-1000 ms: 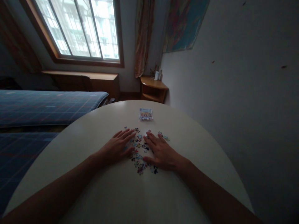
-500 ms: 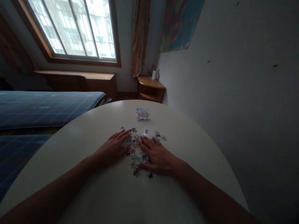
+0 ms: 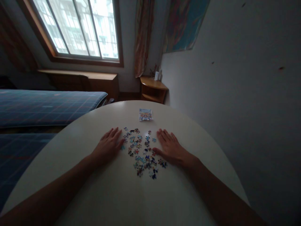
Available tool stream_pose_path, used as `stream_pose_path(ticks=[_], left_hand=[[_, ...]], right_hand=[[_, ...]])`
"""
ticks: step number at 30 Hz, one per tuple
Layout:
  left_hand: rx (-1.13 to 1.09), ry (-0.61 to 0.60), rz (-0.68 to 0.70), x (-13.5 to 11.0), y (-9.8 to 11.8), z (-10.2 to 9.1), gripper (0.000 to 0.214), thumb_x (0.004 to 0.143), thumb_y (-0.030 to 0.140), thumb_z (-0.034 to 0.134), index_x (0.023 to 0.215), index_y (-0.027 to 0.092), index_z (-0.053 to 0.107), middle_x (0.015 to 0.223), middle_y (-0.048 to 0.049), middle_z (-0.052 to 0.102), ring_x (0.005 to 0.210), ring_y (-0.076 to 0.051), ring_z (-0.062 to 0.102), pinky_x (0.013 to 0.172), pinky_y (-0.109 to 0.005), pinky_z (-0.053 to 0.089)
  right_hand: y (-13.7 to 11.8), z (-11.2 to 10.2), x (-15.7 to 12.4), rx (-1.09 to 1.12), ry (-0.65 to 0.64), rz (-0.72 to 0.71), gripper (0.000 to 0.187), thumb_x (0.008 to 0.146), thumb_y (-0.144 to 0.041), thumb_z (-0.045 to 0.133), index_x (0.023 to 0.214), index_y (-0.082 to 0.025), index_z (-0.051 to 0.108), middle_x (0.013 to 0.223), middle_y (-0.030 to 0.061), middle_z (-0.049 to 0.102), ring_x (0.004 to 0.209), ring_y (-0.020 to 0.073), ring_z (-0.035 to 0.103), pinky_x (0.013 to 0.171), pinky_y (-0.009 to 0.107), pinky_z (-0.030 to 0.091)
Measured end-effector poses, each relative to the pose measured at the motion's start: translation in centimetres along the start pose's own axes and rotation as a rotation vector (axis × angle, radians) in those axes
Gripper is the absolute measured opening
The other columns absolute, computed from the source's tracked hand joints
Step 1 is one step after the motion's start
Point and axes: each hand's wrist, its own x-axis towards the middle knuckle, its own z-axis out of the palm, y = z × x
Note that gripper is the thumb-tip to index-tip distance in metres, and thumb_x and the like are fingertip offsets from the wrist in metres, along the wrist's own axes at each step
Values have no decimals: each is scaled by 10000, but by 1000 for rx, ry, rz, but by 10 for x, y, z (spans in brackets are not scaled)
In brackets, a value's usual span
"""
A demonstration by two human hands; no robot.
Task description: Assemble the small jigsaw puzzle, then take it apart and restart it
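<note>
Both hands are released, fingers stretched out flat, nothing gripped: left hand [image 3: 107, 146] around 9 o'clock of the pieces [image 3: 147, 163], right hand [image 3: 171, 147] around 3. Pieces sit mid-table between them. Looks like spreading them out, imo; the next move calls for light palms. Packet [image 3: 145, 115] is at 12, near the table's [image 3: 113, 191] far edge. Plenty of sliding room toward 6.

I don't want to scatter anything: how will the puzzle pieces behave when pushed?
The puzzle pieces look small and thin, so probably light. They'd likely slide easily, as the tabletop looks smooth and glossy. Where crowded, their knobbed edges might catch one another.
</note>
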Motion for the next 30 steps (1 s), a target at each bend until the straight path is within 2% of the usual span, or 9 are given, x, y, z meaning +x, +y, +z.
stream_pose_path(ticks=[6,10,15,18,22,25,28,30], left_hand=[[-6,-85,0,-4,5,-7,808,953,684,289,1508,101,365,1589,-178,312,1483,-354,240,1186,-518,263],[0,-75,28,-8,11,-8,845,919,739,328,1517,143,361,1594,-162,307,1485,-360,232,1192,-546,223],[-12,-44,42,-7,12,-5,806,924,717,353,1505,159,374,1578,-145,351,1474,-345,269,1189,-538,234],[-26,-9,12,-4,8,-5,738,958,657,320,1474,136,404,1538,-151,417,1436,-322,354,1172,-502,291],[-22,1,-22,0,2,-5,689,976,609,295,1431,116,449,1504,-154,457,1405,-319,397,1152,-475,342],[-16,3,-37,3,-2,-6,657,983,570,286,1399,100,482,1485,-160,478,1397,-322,403,1156,-467,343],[-24,20,-43,4,-3,-9,644,982,547,294,1385,85,493,1447,-165,512,1354,-320,445,1150,-455,355],[-26,16,-53,2,-4,-12,644,976,539,308,1382,74,493,1435,-172,518,1336,-328,457,1131,-460,379]], right_hand=[[-29,-2,-11,62,-78,-222,893,910,-772,255,1595,-211,137,1659,90,81,1527,320,15,1220,555,-10],[-46,-10,-15,137,-158,-309,934,896,-783,303,1594,-183,136,1656,113,81,1528,309,34,1227,521,8],[-53,-16,-15,194,-169,-403,923,899,-765,357,1592,-191,149,1655,107,96,1529,277,58,1240,469,41],[-44,-14,-12,172,-137,-354,911,916,-746,341,1593,-174,133,1650,119,97,1528,280,64,1241,474,61],[-19,-9,-6,113,-110,-177,879,942,-726,264,1587,-136,168,1642,139,97,1524,303,73,1235,509,80],[3,-8,-1,90,-63,-76,860,951,-708,270,1579,-123,205,1638,148,145,1520,298,111,1234,502,124],[24,-11,3,73,11,-65,744,986,-573,354,1548,-88,291,1620,169,229,1510,285,182,1220,477,219],[38,-14,4,55,54,-71,628,980,-436,415,1493,-74,404,1564,191,363,1478,292,286,1198,493,268]])
